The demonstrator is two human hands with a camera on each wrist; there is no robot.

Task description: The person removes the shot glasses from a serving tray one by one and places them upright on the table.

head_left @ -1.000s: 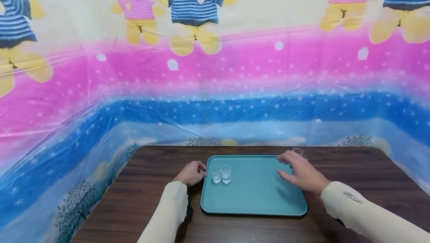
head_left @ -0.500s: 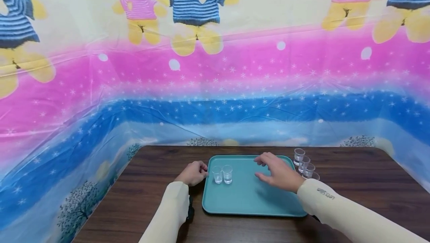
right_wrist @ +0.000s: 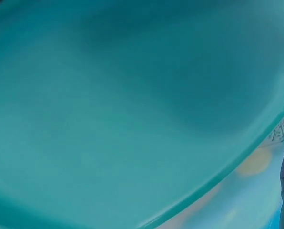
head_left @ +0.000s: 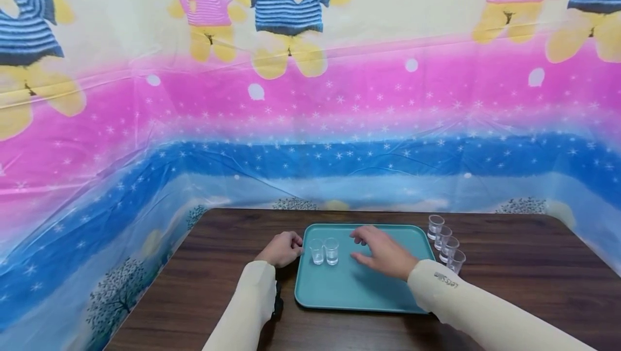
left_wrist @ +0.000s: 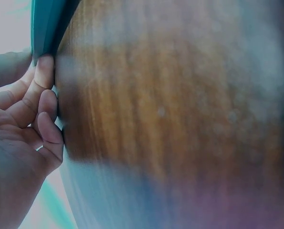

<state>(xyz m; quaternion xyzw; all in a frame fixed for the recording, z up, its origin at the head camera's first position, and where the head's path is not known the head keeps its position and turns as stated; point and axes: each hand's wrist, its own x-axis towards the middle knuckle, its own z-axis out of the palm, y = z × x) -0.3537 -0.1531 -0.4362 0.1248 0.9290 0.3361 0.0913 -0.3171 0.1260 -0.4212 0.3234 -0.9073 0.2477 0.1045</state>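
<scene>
Right hand moved leftward, teal tray holding two glasses

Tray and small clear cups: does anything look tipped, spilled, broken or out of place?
Nothing stands out. Two cups stand upright on the teal tray, and four more cups stand in a row on the table beside its right edge. No spill or breakage shows, though the right sleeve partly hides the nearest cup.

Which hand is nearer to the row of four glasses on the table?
Right. The right hand is above the tray, to the left of the four glasses; the left hand is farther, at the tray's left edge.
</scene>
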